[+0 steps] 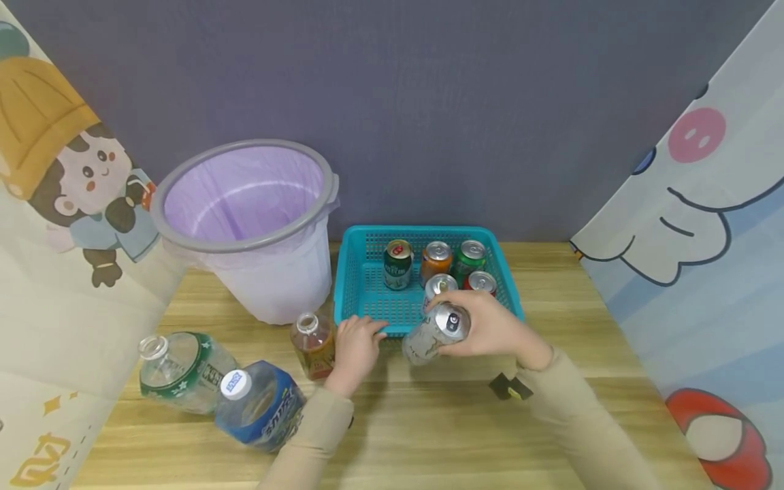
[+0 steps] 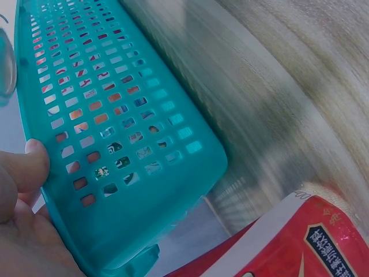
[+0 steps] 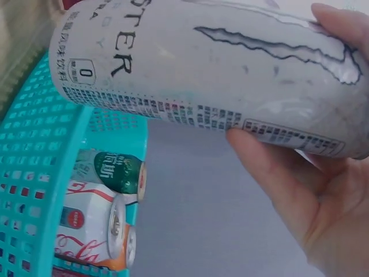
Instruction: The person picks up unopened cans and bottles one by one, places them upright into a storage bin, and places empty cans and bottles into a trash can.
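My right hand [image 1: 490, 323] grips a tall white drink can [image 1: 431, 337], tilted, at the front edge of a teal basket [image 1: 361, 309]. In the right wrist view the white can [image 3: 190, 69] shows black lettering and a jagged stripe, with fingers and thumb on either side. With its thumb over the front rim, my left hand [image 1: 357, 347] holds the basket. The left wrist view has the thumb and fingers [image 2: 29, 173] pinching that rim. Inside the basket stand a dark green can [image 1: 398, 267], an orange can [image 1: 436, 264], a green can [image 1: 470, 258], a white-and-red can [image 3: 89, 222] and a red can [image 1: 480, 282].
A bin [image 1: 275, 286] with a lilac liner stands left of the basket. A bottle with amber label [image 1: 320, 357] is beside my left hand. Farther left are a green-labelled bottle [image 1: 184, 367] and a blue-labelled bottle [image 1: 263, 408]. A dark scrap [image 1: 511, 388] lies near my right wrist.
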Tool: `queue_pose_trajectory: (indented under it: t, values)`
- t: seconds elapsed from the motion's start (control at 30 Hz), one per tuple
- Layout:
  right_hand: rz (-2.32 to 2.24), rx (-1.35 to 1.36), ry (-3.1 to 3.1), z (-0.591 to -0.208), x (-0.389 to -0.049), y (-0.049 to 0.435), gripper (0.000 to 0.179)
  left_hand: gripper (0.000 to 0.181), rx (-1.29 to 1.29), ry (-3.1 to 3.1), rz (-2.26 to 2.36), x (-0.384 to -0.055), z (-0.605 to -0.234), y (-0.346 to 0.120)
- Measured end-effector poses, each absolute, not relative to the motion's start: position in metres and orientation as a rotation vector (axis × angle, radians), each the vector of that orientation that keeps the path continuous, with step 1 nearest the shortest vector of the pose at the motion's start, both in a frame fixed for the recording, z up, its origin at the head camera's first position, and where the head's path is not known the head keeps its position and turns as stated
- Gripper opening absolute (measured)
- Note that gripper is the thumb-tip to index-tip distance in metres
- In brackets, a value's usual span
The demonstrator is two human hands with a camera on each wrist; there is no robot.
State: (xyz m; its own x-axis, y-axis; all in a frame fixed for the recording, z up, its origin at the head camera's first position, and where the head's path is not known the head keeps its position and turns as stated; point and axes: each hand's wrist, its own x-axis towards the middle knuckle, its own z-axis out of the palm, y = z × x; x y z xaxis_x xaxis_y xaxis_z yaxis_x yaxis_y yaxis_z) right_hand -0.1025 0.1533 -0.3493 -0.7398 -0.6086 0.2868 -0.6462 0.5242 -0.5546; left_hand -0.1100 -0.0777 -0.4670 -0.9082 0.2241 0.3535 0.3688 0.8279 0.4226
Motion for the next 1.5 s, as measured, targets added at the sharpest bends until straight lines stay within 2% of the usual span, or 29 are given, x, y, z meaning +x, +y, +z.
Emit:
queue_pose_trajectory:
  t: [0.37,0.87,1.5]
  values:
    - [1.039,0.896,-2.576,-0.353,-0.111,0.143,0.059,0.019,-0.451,-2.724,-0.698,-0.110,-0.467,-0.078]
    - [1.153,0.610,-2.583,-0.390,-0.132,0.129,0.055,0.019,-0.460,-2.718,-0.694,-0.110,-0.465,-0.079]
    - [1.008,0.454,-2.694,-0.424,-0.153,0.109,0.060,0.018,-0.497,-2.618,-0.657,-0.109,-0.468,-0.079]
